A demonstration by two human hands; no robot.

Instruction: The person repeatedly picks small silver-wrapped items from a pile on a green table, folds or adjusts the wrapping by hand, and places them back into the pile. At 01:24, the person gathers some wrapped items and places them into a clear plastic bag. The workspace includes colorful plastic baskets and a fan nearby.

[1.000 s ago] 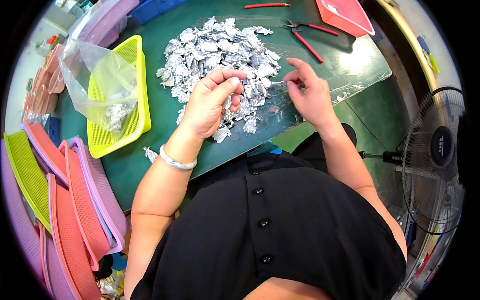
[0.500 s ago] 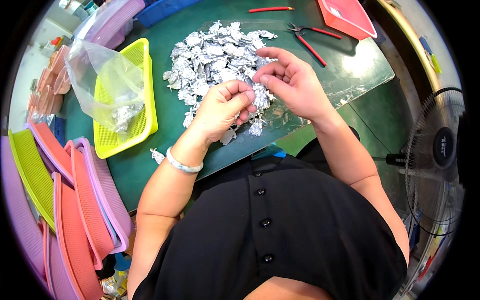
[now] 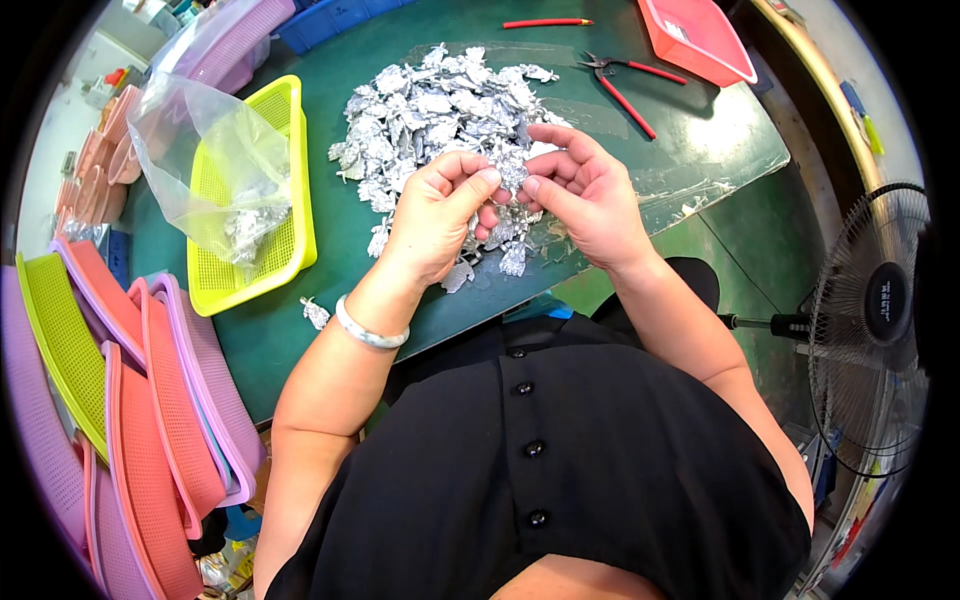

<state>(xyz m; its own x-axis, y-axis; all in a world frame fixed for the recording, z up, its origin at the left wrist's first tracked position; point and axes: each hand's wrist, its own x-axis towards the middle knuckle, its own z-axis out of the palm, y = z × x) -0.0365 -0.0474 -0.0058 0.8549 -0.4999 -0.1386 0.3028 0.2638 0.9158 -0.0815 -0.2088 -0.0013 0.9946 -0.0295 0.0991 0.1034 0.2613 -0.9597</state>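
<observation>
Between my two hands, above the near side of a heap of flat silver metal pieces (image 3: 430,110), is one small silver metal piece (image 3: 513,174) with an uneven outline. My left hand (image 3: 445,212) is closed in a pinch on its left side. From the right, the thumb and fingers of my right hand (image 3: 592,195) close on the same piece. The fingers partly cover its edges. One more loose silver piece (image 3: 315,313) lies apart on the green table, near my left wrist.
Left of the heap stands a yellow-green basket (image 3: 305,190) with a clear plastic bag (image 3: 215,160) holding some silver pieces. Red-handled cutters (image 3: 622,88), a red stick-like tool (image 3: 547,22) and a pink tray (image 3: 705,55) lie beyond. Stacked baskets (image 3: 150,450) stand left, a fan (image 3: 870,330) right.
My right hand has moved slightly down and its fingertips have come in to the piece beside my left fingers. The silver piece now shows between both hands.
</observation>
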